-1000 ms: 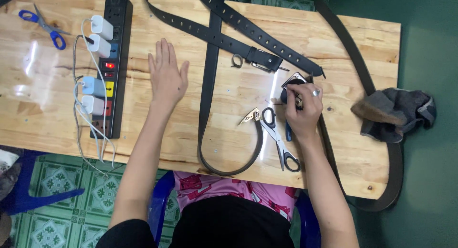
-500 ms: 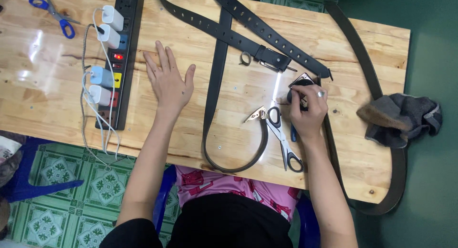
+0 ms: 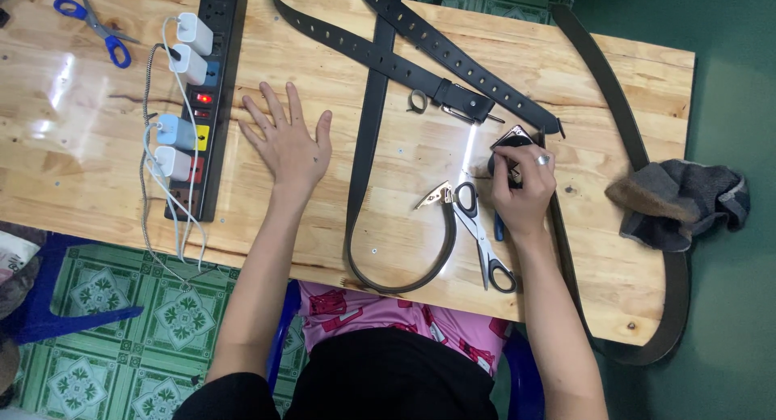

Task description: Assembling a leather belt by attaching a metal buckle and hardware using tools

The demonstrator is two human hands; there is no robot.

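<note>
A: Right hand point(image 3: 521, 185)? Fingers curled, pinching small dark buckle piece point(image 3: 509, 143) at belt point(image 3: 368, 145) end, three o'clock on table point(image 3: 566, 72); scissors point(image 3: 481, 230) just beside.

B: Left hand point(image 3: 287, 145) flat, fingers spread, nine o'clock; better pressed on strap; keep pinch firm.

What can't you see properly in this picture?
- Head view: the small dark thing under the right hand is mostly covered by its fingers.
- The blue tool beside the scissors is hidden by the right wrist.
- The black belts are cut off at the top edge.
- The left hand lies flat, holding nothing.
</note>
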